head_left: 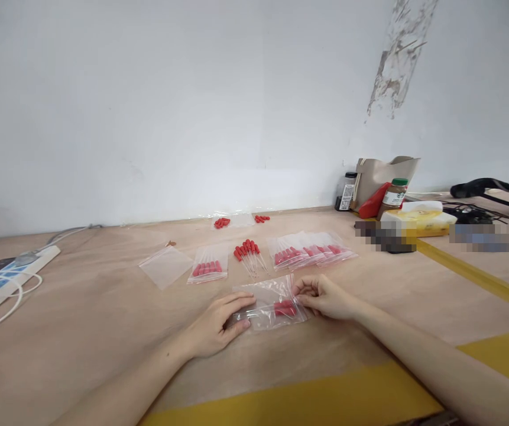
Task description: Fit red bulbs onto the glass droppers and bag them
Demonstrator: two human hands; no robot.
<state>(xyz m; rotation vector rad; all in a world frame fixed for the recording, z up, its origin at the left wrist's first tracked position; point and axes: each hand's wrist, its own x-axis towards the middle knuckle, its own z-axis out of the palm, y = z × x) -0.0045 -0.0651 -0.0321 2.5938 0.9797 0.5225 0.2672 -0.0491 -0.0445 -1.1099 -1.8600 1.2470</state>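
A clear zip bag (268, 303) with red-capped droppers inside lies on the table in front of me. My left hand (216, 324) presses on its left end, fingers curled on the plastic. My right hand (323, 296) pinches the bag's right edge. Just beyond lies a loose bunch of red-capped droppers (249, 253). To its left sit a filled bag (208, 264) and an empty clear bag (165, 266). To its right lies an overlapping row of filled bags (310, 249).
More red pieces in plastic (232, 221) lie near the wall. A power strip with white cables (12, 273) is at the far left. A tissue pack (420, 220), a jar (394, 196), a paper bag (382, 176) and black gear (493, 192) crowd the right. Yellow tape (476, 278) marks the table.
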